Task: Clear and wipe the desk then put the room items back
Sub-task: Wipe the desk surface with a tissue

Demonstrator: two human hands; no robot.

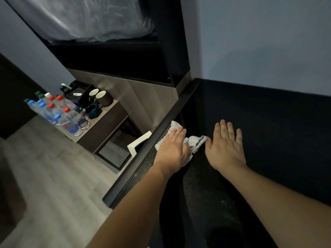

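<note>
Both hands are flat on the dark desk [250, 122] here. Left hand [172, 148] presses a crumpled white cloth [196, 142] down right at the desk's front-left edge, fingers straight, cloth poking out on both sides of it. Right hand [224, 146] lies just beside the cloth, palm down, fingers spread, its thumb about touching the cloth's end. Off to the left a low cabinet [105, 127] carries a bunch of water bottles [59, 113] with red, blue and green caps, plus a few mugs [100, 98].
</note>
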